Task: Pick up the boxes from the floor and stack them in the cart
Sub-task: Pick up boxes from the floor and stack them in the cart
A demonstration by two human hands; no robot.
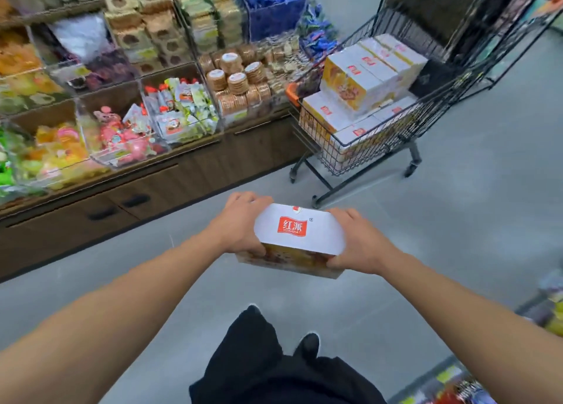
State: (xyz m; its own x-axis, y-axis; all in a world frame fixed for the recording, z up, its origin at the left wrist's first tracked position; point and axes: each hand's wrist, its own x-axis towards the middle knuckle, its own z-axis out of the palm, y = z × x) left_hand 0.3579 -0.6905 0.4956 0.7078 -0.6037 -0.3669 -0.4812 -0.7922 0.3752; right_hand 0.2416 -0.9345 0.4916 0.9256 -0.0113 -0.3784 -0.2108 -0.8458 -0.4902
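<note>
White cardboard with a red logo fills the middle of the view: one box (300, 239) is up off the grey floor (457, 220), carried out in front at arm's length. Left hand (239, 223) clamps the left end, fingers wrapped over the far edge and thumb hooked on the near lower edge; right hand (358, 240) mirrors it on the right end, fingers curled round the corner, thumb pressed on the yellow printed side. So the long axis of the box runs straight across from hand to hand, white lid facing up. Now the key line: the cart (393, 132) stands ahead and off to the right, well apart from the box, its wire basket already loaded with matching stacked boxes (365, 77), a lower layer and a second tier above it. The right hand is the nearer one to that basket, so by the look of it the carry has to swing forward and rightward, up over the rim. To the left, the wooden display shelf (122, 196) of snack bins lines the aisle.
</note>
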